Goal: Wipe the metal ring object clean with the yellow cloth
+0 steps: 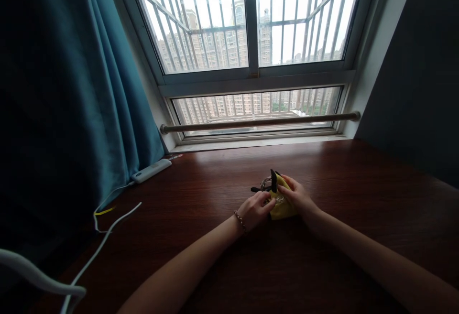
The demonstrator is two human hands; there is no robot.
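On a dark table [358, 185] by the window, the left hand [255, 209] holds glasses [269, 183]; the right hand [294, 194] pinches a yellow cloth [283, 209]. Rubbing gently works best.

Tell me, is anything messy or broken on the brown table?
Nothing looks broken or spilled. The left hand and right hand hold black-framed glasses in a yellow cloth. A white cable trails loosely across the dark wooden table.
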